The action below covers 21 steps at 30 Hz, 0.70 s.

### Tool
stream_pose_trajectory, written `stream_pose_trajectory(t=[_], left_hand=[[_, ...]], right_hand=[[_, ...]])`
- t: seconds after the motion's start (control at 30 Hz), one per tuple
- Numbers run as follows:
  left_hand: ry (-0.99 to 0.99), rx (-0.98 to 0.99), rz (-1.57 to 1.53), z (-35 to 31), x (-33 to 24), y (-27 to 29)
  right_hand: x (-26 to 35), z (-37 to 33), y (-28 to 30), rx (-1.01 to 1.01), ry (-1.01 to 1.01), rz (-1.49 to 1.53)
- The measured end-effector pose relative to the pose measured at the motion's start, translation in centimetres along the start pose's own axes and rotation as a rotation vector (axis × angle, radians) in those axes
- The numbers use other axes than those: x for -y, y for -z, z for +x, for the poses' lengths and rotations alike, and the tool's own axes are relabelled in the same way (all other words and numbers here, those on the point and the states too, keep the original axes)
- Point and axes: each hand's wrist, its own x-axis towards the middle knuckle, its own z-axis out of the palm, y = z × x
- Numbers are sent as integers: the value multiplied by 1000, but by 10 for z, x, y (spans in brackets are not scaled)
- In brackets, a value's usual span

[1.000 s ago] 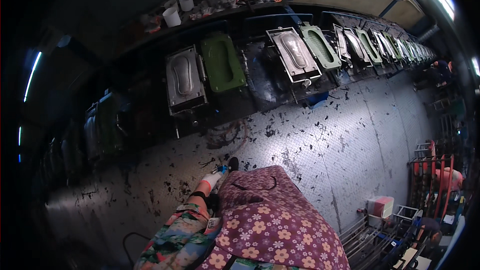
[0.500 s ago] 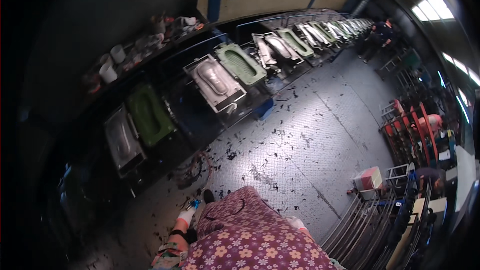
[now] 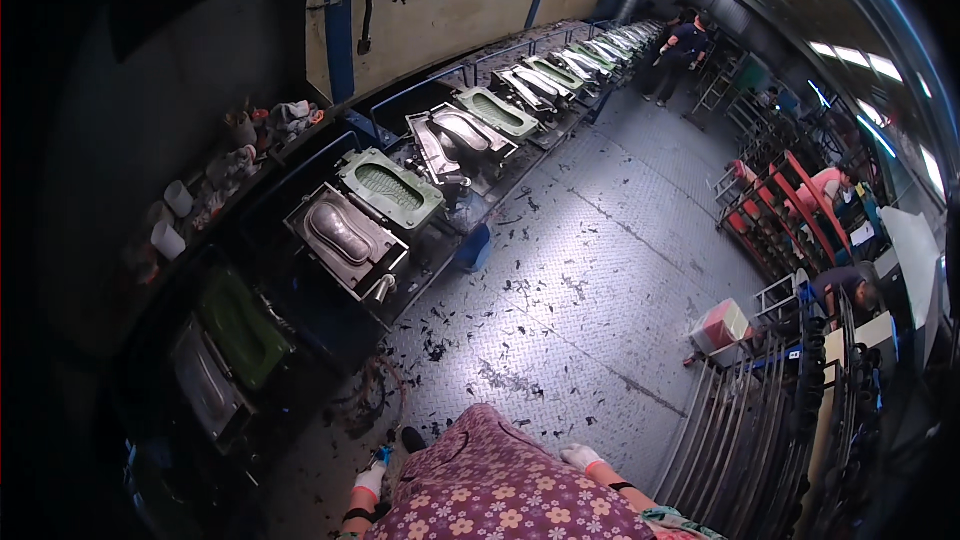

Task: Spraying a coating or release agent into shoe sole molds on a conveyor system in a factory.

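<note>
My left hand [image 3: 371, 476], in a white glove, hangs low beside my flowered apron [image 3: 500, 485]. It is closed on a small blue tool [image 3: 383, 454], whose exact kind is too small to make out. On the apron's other side my right hand [image 3: 580, 456], also in a white glove, hangs over the floor, its fingers loosely apart and nothing visible in them. Neither hand touches the moulds. Nearest along the left-hand bench are an opened silver mould half [image 3: 345, 238] and its green mating half [image 3: 390, 188], with a darker green mould [image 3: 240, 325] closer to me.
More opened moulds line the bench toward the far end, where people [image 3: 685, 45] stand. Dark scraps litter the metal floor [image 3: 590, 270]. A blue bin [image 3: 473, 248] sits by the bench. At right are metal racks [image 3: 715, 430], a red-and-white box [image 3: 722, 327] and a red rack [image 3: 800, 205] near bending people.
My view has turned, so the bench and moulds appear farther left and lower. My right hand and forearm have come out from beside the apron. The left hand still holds the blue tool.
</note>
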Motion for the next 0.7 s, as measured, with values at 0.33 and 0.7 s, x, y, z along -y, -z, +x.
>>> stream_pose_trajectory(t=[0.33,0.7], left_hand=[[-8,-17,34,-20,-32,-30],[-121,85,22,-3,-48,-62]], right_hand=[[-34,30,34,-8,364,-551],[-45,47,79,19,306,-535]])
